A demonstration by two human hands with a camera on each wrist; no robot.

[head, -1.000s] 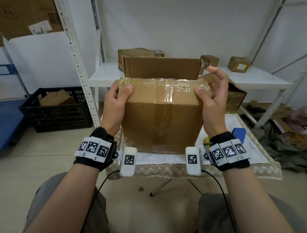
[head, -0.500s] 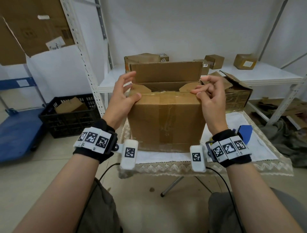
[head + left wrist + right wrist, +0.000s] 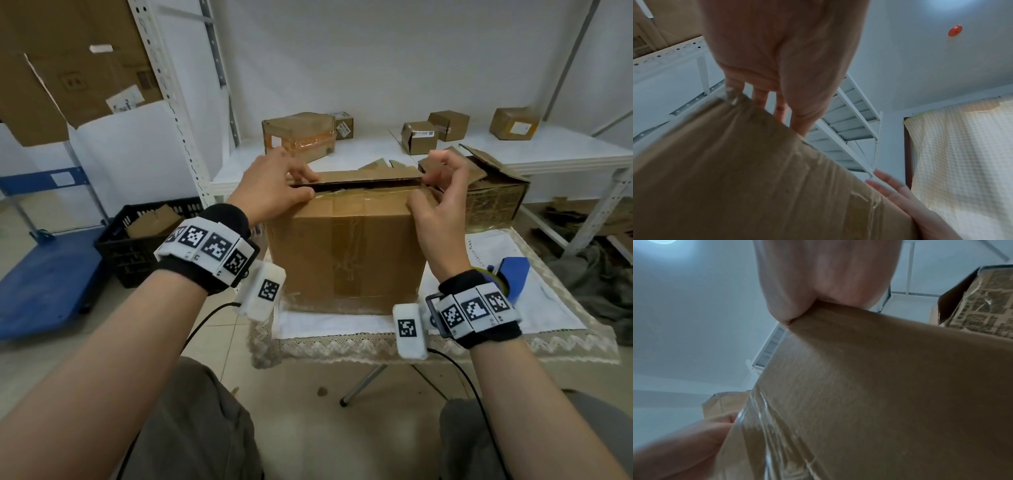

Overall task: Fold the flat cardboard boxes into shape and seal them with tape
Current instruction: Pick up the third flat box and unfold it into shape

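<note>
A brown cardboard box (image 3: 346, 253) with old clear tape stands upright on the cloth-covered table (image 3: 342, 325). Its two long top flaps are folded down, with a narrow dark gap (image 3: 356, 186) left between them. My left hand (image 3: 274, 188) holds the top left corner, fingers on the far flap and thumb on the near flap. My right hand (image 3: 435, 195) does the same at the top right corner, fingers curled. The left wrist view shows the box side (image 3: 756, 178) under my left hand's fingers (image 3: 777, 107). In the right wrist view my thumb (image 3: 785, 309) presses the box edge (image 3: 859, 369).
A blue tape dispenser (image 3: 510, 274) lies on the table behind my right wrist. An open, worn box (image 3: 496, 202) stands just right of the task box. Small boxes (image 3: 298, 137) sit on the white shelf (image 3: 565, 150). A black crate (image 3: 137, 236) and blue cart (image 3: 44, 284) stand left.
The far flap, upright a second ago, now lies folded down close to the near flap. Both hands have moved from the front edge onto the top corners.
</note>
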